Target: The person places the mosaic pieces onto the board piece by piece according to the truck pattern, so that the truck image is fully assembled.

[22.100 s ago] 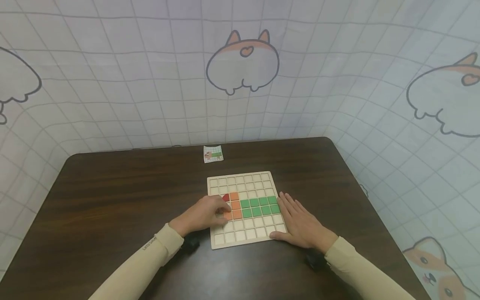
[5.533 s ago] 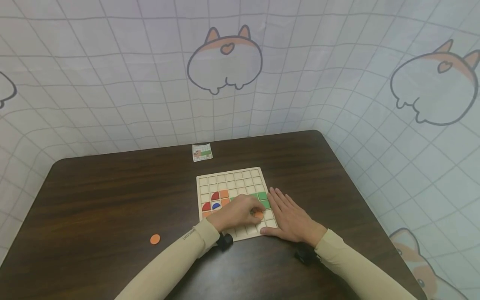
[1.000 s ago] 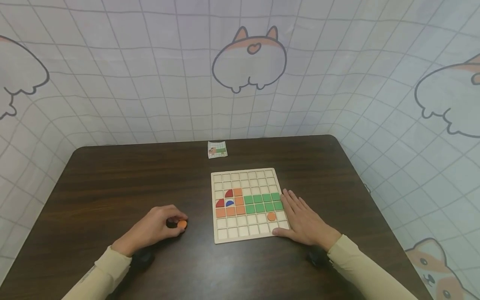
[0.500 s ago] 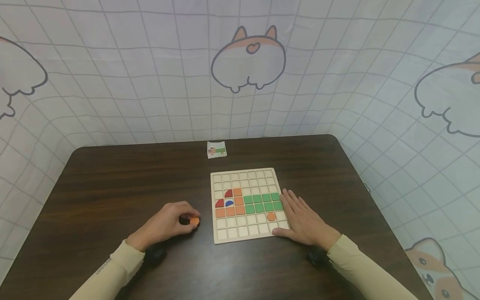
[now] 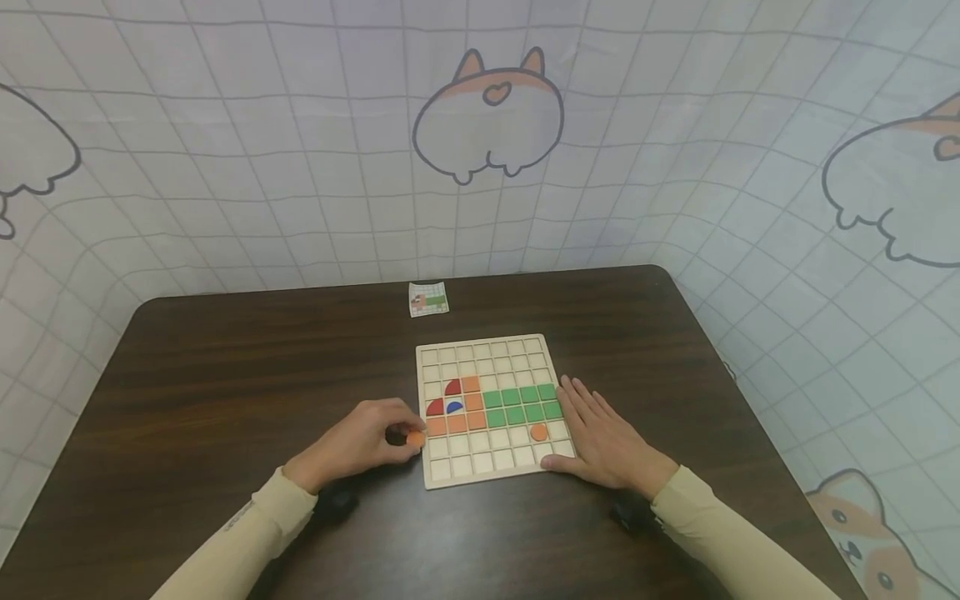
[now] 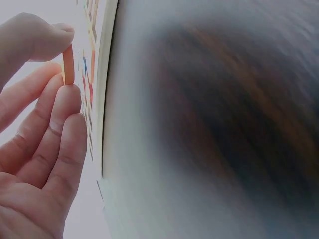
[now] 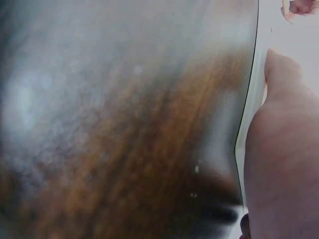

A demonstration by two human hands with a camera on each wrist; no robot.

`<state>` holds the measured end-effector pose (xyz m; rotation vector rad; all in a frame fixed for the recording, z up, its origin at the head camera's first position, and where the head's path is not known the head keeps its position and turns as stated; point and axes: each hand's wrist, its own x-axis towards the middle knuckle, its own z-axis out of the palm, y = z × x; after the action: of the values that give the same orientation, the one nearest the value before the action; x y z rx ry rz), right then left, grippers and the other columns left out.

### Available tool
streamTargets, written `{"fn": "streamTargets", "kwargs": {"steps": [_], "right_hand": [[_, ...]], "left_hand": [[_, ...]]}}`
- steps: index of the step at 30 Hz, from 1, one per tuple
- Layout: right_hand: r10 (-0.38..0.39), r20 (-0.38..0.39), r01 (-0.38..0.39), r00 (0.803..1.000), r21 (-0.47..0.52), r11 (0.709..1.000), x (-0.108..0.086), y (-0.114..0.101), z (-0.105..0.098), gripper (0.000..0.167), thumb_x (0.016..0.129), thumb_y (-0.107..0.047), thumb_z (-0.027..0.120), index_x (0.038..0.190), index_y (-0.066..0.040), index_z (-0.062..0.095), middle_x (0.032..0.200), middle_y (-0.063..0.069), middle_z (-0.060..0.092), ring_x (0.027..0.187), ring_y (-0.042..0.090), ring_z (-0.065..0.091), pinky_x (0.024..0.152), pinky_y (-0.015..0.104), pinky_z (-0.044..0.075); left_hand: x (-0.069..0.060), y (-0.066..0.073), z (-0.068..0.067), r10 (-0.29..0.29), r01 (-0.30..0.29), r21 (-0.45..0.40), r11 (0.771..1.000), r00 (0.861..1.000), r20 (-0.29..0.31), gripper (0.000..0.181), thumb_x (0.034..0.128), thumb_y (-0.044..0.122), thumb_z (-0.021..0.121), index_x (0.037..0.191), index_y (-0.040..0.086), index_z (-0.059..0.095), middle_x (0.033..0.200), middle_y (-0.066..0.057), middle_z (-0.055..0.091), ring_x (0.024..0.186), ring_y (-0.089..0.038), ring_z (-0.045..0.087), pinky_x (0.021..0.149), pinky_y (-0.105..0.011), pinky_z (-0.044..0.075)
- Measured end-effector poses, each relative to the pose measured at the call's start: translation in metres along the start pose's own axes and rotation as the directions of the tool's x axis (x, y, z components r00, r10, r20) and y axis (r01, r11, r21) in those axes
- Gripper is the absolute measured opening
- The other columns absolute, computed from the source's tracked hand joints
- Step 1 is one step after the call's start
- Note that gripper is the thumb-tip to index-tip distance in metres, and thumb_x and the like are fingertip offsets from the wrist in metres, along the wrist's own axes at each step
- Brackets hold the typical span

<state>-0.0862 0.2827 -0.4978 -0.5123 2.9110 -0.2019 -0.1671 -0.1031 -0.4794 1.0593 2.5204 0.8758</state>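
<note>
My left hand (image 5: 363, 439) pinches a round orange tile (image 5: 415, 439) between thumb and fingers at the left edge of the pale grid board (image 5: 480, 353). Seen edge-on in the left wrist view, that orange disc (image 6: 69, 65) sits between thumb tip and fingertips. The board carries a block of green square tiles (image 5: 522, 405), several orange squares (image 5: 456, 423), two red quarter-round tiles (image 5: 453, 387) and a blue half-round piece (image 5: 454, 407). Another orange disc (image 5: 538, 432) lies on the board below the green tiles. My right hand (image 5: 606, 442) rests flat with straight fingers along the board's right edge.
A small printed card (image 5: 428, 299) with a coloured grid picture lies behind the board, near the back of the dark wooden table (image 5: 247, 358). A white curtain (image 5: 300, 167) with grid lines and cartoon dogs hangs behind and at the sides.
Over the last second my left hand has carried the orange disc rightward to the board's left edge. Since 5.5 s ago, the other disc was released onto the board. The right hand stays put.
</note>
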Motion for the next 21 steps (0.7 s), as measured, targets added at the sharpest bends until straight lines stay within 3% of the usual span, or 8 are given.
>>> {"fn": "streamTargets", "kwargs": {"steps": [14, 21], "right_hand": [[0.001, -0.002, -0.001, 1.000, -0.004, 1.000, 0.001, 0.000, 0.001, 0.114, 0.091, -0.081, 0.049, 0.165, 0.000, 0.017, 0.174, 0.020, 0.015, 0.162, 0.037, 0.018, 0.129, 0.055, 0.028], [0.005, 0.000, -0.005, 1.000, -0.015, 1.000, 0.001, 0.001, 0.001, 0.114, 0.091, -0.082, 0.048, 0.165, 0.000, 0.017, 0.174, 0.020, 0.015, 0.162, 0.037, 0.018, 0.129, 0.054, 0.029]], "left_hand": [[0.024, 0.014, 0.015, 0.080, -0.079, -0.006, 0.997, 0.997, 0.024, 0.023, 0.0886, 0.020, 0.078, 0.111, 0.017, 0.078, 0.103, 0.007, 0.072, 0.090, -0.006, 0.062, 0.082, -0.025, 0.055], [0.032, 0.019, 0.023, 0.137, -0.136, -0.049, 0.990, 0.990, 0.021, 0.020, 0.0898, 0.016, 0.078, 0.109, 0.014, 0.079, 0.099, 0.005, 0.072, 0.084, -0.007, 0.061, 0.079, -0.023, 0.054]]}}
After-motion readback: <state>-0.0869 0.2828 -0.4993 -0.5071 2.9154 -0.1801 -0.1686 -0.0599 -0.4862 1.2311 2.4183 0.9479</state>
